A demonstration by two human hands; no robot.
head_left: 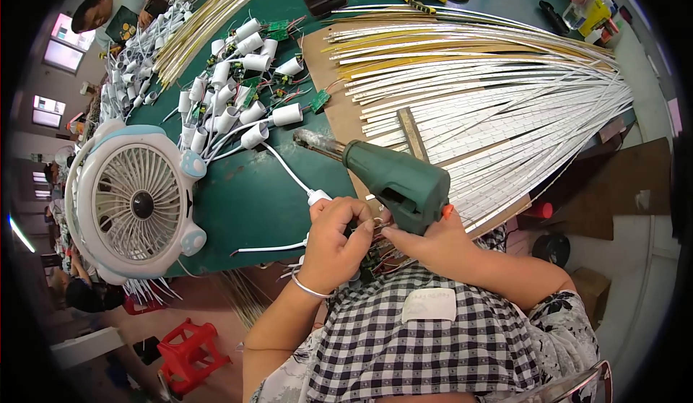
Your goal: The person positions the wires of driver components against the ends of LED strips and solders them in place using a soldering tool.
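My right hand is wrapped round the handle of a green soldering gun. Its dark metal tip points to the upper left, over the table. The right thumb reaches toward my left hand, which is closed in a pinch on thin wires at the table's near edge. A white cable with a white sleeve runs up from beside the left fingers to a white cylindrical housing. Below the hands, small electronic parts and wires are partly hidden.
White housings with green circuit boards pile up ahead. A white fan stands at the left. Many white strips fan out on cardboard at the right, beside a metal bar. Pliers lie at the back. Another person sits far left.
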